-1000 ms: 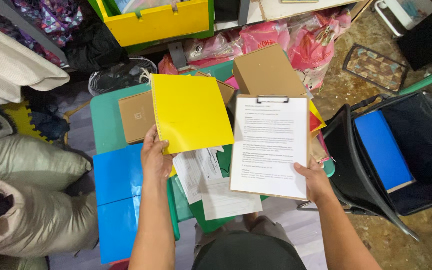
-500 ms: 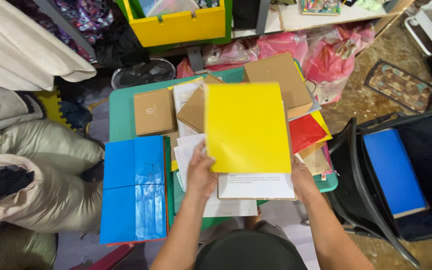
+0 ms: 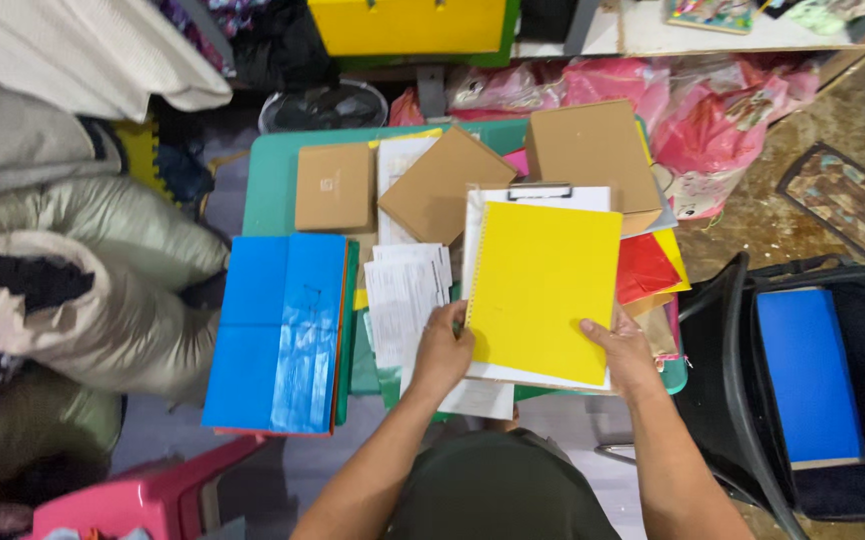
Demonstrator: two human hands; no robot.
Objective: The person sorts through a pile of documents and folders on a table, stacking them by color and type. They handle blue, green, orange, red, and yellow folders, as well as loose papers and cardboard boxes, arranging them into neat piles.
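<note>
Centre of frame: yellow notebook [image 3: 545,290] stacked on clipboard [image 3: 538,195] above green worktop [image 3: 273,180]. Left hand [image 3: 443,350] closed on spiral edge; right hand [image 3: 625,352] gripping lower right corner, apparently both layers.

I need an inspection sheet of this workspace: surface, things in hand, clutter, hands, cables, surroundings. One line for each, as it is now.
Surface: green table, mostly covered by papers and boxes.
Things in hand: yellow spiral notebook lies on a clipboard; both held at the lower edge.
Clutter: brown boxes, printed sheets, red folder, blue folder at the table's left edge.
Hands: left hand grips the notebook's lower left corner; right hand holds the lower right corner.
Cables: nothing seen.
Surroundings: blue book on a black chair, pink bags, bundled bedding, fan.
</note>
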